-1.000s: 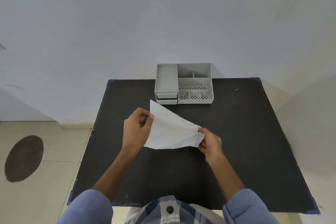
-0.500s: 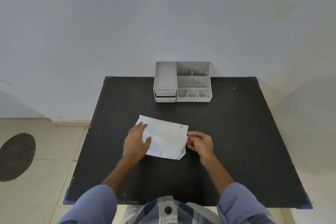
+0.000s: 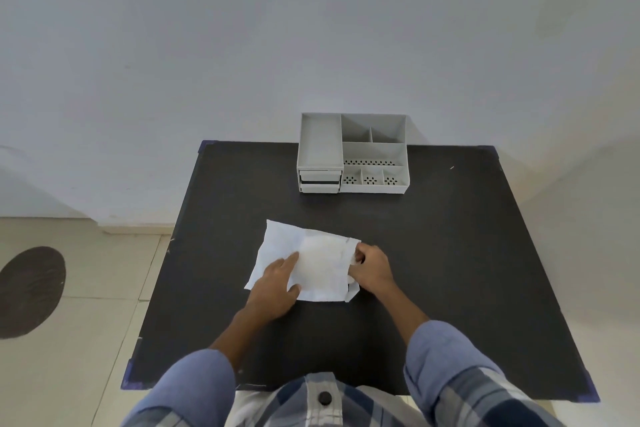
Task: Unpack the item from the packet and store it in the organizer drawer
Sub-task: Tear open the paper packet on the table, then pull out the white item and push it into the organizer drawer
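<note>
A white paper packet (image 3: 311, 260) lies flat on the black table (image 3: 450, 270), near its middle. My left hand (image 3: 277, 284) presses flat on the packet's left half, fingers spread. My right hand (image 3: 370, 270) pinches the packet's right end, fingers curled around its opening. The item inside is hidden. A grey plastic organizer (image 3: 353, 154) stands at the table's far edge, with two small drawers (image 3: 318, 182) stacked at its front left, both pushed in.
A pale wall rises right behind the organizer. The table's left edge drops to a tiled floor with a dark round patch (image 3: 31, 291). Bare black tabletop lies to the right of the packet and between the packet and the organizer.
The packet was held up in the air a second ago; it now lies flat on the table. My left hand has shifted onto its top and my right hand has closed on its right end.
</note>
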